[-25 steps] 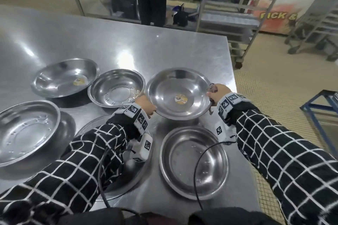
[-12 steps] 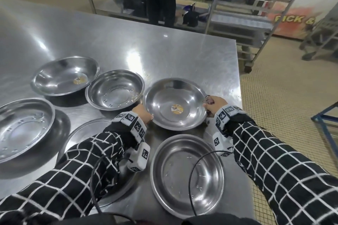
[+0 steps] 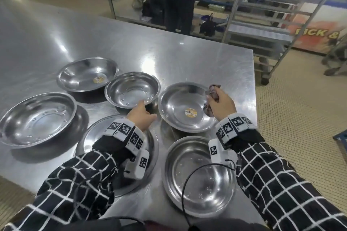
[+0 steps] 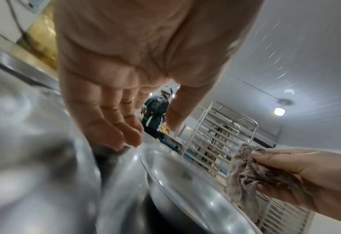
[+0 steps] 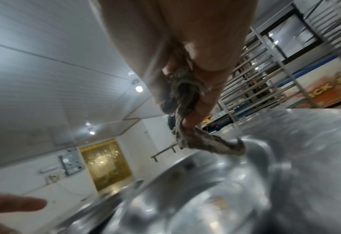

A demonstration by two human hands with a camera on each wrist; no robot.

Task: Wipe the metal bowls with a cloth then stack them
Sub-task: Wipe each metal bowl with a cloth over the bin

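The bowl now sits down near the right edge of the surface, the left hand has let go, fingers loose, and the right hand grips the cloth over it, ready to wipe.

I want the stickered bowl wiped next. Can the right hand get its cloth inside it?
Probably yes: the right hand holds the cloth over the stickered bowl's rim, and nothing covers its inside.

Bowls: silver metal.
Cloth: grey-brown.
Sleeves: black, white grid.
Tabletop: silver steel.
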